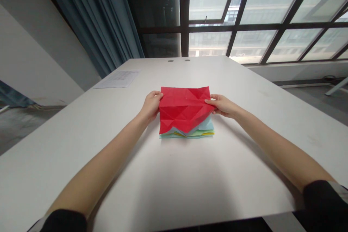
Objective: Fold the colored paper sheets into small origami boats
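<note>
A creased red sheet of paper point(185, 105) spans the space between my two hands, over a stack of coloured paper point(201, 132) in light blue, green and yellow. My left hand point(151, 105) pinches the sheet's left edge, thumb on top. At the right edge, my right hand point(221, 106) is closed on the same sheet, its thumb lying over the red side. Fold lines cross the red sheet, and its lower edge is uneven. Most of the stack is hidden beneath it; only its near edge and right corner show.
The stack rests on a long white table point(174, 177). A printed sheet point(118, 79) lies near its far left edge. Two round grommets point(170, 61) sit at the far end. Beyond are a blue curtain point(95, 14) and framed windows point(212, 0).
</note>
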`<act>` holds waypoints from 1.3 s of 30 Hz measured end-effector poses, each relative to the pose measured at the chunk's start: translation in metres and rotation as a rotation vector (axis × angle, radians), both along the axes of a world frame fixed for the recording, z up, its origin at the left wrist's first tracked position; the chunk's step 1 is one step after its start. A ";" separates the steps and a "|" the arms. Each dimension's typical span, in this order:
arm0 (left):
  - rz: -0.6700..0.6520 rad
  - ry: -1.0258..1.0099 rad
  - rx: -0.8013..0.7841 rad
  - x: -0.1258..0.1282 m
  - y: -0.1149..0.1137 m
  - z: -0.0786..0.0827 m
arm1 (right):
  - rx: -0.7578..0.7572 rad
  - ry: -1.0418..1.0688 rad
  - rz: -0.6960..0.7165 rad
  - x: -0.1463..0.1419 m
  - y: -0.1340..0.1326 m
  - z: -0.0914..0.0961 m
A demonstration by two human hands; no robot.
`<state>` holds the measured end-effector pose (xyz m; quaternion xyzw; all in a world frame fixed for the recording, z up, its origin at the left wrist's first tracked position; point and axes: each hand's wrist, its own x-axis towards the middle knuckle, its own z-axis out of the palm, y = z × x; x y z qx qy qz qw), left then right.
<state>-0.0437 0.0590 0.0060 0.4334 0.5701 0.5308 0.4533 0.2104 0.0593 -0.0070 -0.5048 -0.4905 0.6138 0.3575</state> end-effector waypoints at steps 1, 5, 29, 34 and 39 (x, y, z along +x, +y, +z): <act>-0.010 0.063 -0.003 -0.002 0.002 -0.005 | 0.018 -0.051 -0.007 -0.001 0.000 -0.002; -0.040 0.718 0.281 -0.009 0.004 -0.020 | 0.094 -0.235 -0.028 -0.004 0.002 -0.012; -0.910 1.532 0.351 0.007 -0.018 -0.043 | 0.502 -0.764 0.230 -0.004 0.013 -0.040; -0.870 1.511 0.251 0.006 -0.020 -0.043 | 0.596 -0.828 0.466 -0.001 0.010 -0.033; -0.801 1.515 0.271 0.012 -0.025 -0.033 | 0.575 -0.925 0.448 -0.002 0.008 -0.038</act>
